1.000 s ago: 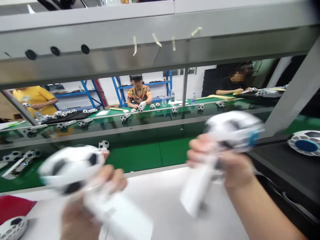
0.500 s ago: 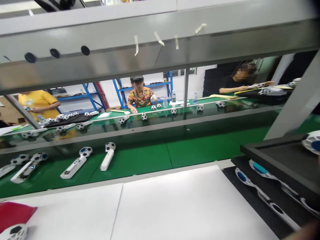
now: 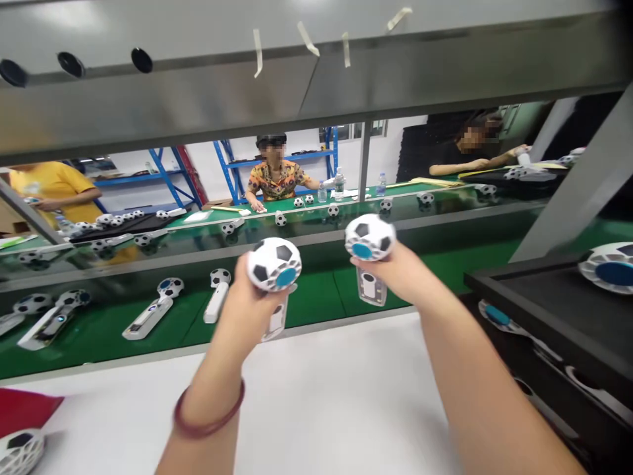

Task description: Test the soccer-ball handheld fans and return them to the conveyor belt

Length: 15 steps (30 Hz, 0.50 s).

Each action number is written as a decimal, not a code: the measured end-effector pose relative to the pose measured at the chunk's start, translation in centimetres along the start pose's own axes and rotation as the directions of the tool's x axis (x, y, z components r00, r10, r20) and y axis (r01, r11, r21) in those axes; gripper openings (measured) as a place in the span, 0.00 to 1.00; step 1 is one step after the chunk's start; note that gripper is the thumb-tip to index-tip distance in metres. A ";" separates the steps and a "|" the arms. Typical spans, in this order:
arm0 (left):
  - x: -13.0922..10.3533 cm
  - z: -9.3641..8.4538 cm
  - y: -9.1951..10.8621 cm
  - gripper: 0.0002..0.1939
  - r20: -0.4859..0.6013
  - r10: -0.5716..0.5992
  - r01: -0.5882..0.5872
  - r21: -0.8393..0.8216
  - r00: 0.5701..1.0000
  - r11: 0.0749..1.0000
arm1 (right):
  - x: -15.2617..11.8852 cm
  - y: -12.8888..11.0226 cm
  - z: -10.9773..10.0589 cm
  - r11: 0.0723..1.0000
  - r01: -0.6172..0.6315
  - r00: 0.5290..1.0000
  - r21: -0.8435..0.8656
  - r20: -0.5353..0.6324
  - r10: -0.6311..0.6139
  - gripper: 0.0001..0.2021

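Now two fists shut tight, each on a ball fan. Left hand [image 3: 247, 300] wrapped round the white handle of the left fan [image 3: 273, 265], right hand [image 3: 398, 274] round the right fan [image 3: 369, 237]. Both up in the air above the green belt [image 3: 316, 297], just past the white table [image 3: 321, 396]. More fans [image 3: 153, 310] lying flat on the belt, off to the left.

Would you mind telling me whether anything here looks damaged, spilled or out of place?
Nothing looks damaged or spilled. The left hand and right hand each hold a football-headed fan upright above the green belt. The only untidy detail is curling tape strips hanging off the metal shelf overhead.
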<state>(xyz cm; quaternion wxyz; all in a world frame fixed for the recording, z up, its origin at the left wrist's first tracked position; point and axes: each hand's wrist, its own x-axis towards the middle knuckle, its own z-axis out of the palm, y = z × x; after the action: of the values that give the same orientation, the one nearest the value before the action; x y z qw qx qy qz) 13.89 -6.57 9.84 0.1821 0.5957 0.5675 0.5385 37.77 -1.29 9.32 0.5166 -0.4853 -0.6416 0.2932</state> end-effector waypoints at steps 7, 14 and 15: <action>6.1 6.7 -8.4 0.42 0.244 0.033 -0.122 0.362 0.969 0.924 | 2.9 6.2 -0.3 0.968 -0.200 0.966 -0.153 -0.199 0.168 0.38; 9.0 -1.8 -14.5 0.23 0.026 -0.074 0.032 0.724 0.997 0.689 | 0.9 0.9 -2.2 0.993 0.087 0.962 0.077 -0.265 -0.064 0.30; 9.0 -3.5 -15.2 0.23 -0.025 -0.109 0.090 0.755 0.994 0.649 | 0.6 0.3 -2.0 0.986 0.121 0.961 0.112 -0.261 -0.088 0.29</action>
<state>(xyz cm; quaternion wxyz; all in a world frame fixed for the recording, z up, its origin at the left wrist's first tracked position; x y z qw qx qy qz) 1.64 4.33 2.40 -0.0458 0.5914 0.7695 0.2365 39.81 -0.88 9.87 0.6393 -0.4506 -0.5746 0.2410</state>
